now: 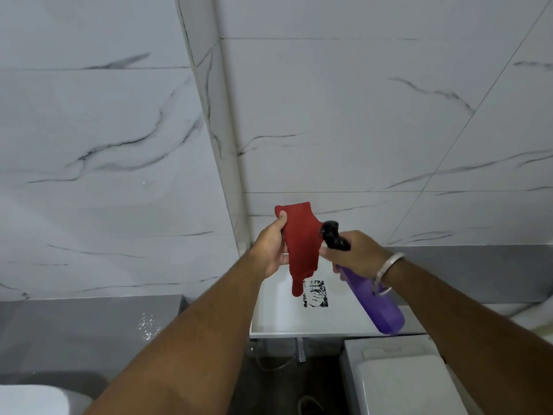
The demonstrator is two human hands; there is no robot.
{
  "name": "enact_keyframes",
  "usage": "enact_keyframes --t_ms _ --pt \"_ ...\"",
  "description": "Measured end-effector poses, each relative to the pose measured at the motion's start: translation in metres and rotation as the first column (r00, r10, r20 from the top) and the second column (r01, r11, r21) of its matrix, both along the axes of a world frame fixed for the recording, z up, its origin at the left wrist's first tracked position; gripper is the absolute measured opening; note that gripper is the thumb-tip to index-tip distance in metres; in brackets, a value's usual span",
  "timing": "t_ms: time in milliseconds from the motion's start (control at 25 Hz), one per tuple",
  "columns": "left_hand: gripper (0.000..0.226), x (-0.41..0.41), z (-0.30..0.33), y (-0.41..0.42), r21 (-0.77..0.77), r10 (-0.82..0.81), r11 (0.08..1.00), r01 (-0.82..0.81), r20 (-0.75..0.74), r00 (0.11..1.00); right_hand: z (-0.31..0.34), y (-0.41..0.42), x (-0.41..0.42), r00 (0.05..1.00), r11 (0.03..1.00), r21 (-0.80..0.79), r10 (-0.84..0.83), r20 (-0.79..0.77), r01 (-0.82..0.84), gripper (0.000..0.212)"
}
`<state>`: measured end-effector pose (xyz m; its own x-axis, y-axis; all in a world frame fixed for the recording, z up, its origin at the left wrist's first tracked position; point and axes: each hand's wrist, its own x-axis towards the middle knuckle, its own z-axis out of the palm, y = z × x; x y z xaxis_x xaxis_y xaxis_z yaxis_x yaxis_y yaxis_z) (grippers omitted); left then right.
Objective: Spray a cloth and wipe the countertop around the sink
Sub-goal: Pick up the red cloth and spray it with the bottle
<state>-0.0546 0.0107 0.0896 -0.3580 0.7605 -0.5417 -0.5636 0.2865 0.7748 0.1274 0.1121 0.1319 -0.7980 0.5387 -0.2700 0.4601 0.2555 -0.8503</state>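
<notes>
Your right hand is clamped on the purple spray bottle, whose black nozzle nearly touches the red cloth just to its left. The cloth hangs lengthwise, pinched in your left hand.

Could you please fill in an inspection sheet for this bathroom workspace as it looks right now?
Surface: grey countertop at lower left with a patch of droplets; the sink is not clearly in view.
Job's things: red cloth held up; purple spray bottle with its black nozzle at the cloth.
Clutter: white shelf with a black mark; white roll at bottom left.
Grippers: left hand pinches the cloth; right hand grips the bottle; bracelet on the right wrist.
Cables: a hose under the shelf.
Surroundings: marble-look wall tiles; toilet cistern at lower right.
</notes>
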Motion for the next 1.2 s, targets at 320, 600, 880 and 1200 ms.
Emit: enact_keyframes --t_ms 320,600,880,1200 --pt "0.059 -0.009 -0.004 0.025 -0.012 0.118 0.993 -0.118 -0.001 0.993 -0.047 0.017 0.013 0.997 0.993 0.08 0.08 0.022 -0.081 0.022" --pt "0.053 -0.012 -0.007 0.025 -0.037 0.132 0.99 -0.134 -0.051 0.99 -0.05 0.058 -0.032 0.962 0.98 0.171 -0.053 -0.268 0.102 0.031" --pt "0.052 -0.013 -0.012 -0.025 -0.008 0.187 0.982 -0.19 -0.139 0.972 -0.133 0.046 -0.003 0.844 0.957 -0.059 -0.277 -0.46 0.283 0.015" --pt "0.041 -0.02 0.008 -0.106 0.014 0.186 0.981 -0.191 -0.309 0.933 -0.154 0.028 -0.007 0.782 0.882 -0.024 -0.43 -0.452 0.471 0.057"
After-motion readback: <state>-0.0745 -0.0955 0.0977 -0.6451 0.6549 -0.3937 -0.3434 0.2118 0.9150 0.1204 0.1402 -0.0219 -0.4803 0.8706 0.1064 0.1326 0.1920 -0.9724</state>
